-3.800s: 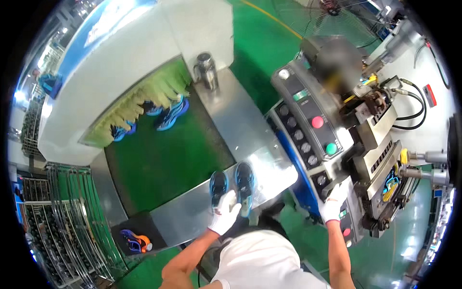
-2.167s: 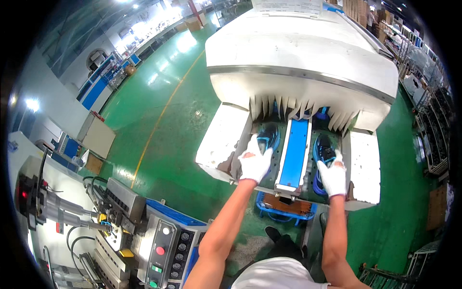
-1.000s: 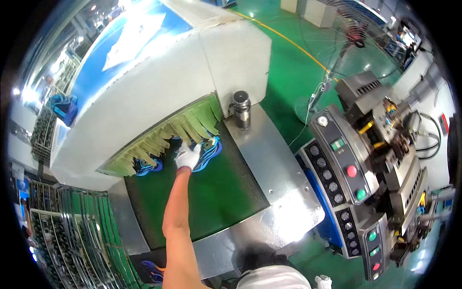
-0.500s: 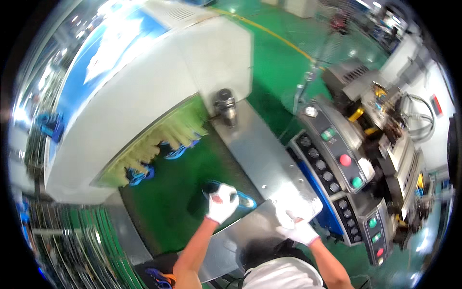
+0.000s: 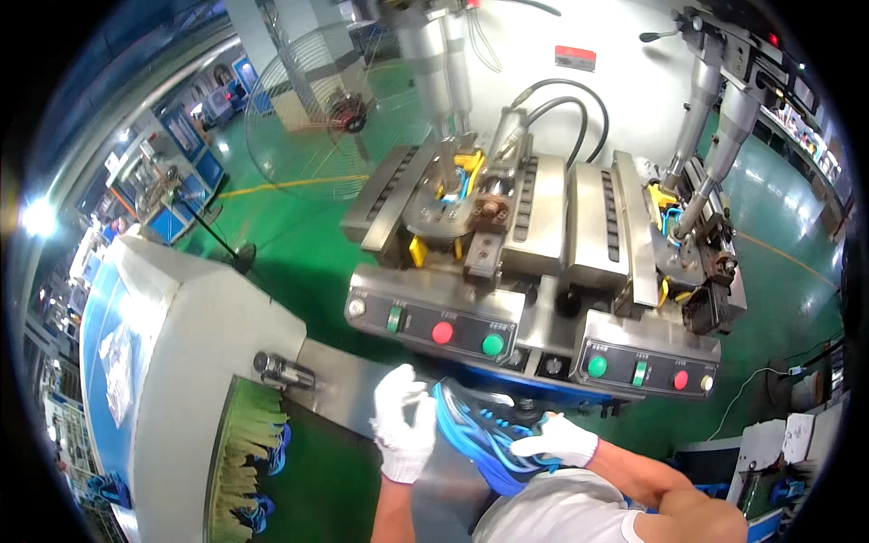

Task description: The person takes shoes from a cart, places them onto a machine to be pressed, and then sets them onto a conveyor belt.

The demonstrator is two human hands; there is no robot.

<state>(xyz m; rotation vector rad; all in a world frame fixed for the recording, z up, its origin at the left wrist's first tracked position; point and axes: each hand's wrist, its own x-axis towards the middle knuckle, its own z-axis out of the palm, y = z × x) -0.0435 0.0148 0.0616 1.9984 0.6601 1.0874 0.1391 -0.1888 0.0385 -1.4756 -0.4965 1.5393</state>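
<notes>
A blue running shoe [image 5: 472,427] with dark laces is in front of my body, over the metal ledge. My right hand [image 5: 559,441], in a white glove, is closed on the shoe's right end. My left hand [image 5: 405,425], also white-gloved, is raised just left of the shoe, its fingers apart and nothing between them. A narrow gap shows between those fingers and the shoe. The shoe's underside and the fingertips of my right hand are partly hidden.
Ahead stands a two-station metal press [image 5: 534,226] with button panels [image 5: 434,323]. At left is a white machine [image 5: 208,335] with a fringed curtain [image 5: 233,462]; blue shoes [image 5: 279,450] sit at its opening. A steel ledge [image 5: 348,385] joins them. A large fan [image 5: 344,113] stands behind.
The view has turned right, toward the press. My left hand has left the green belt, where it was at a shoe. My right hand, earlier over the steel ledge, now grips a shoe.
</notes>
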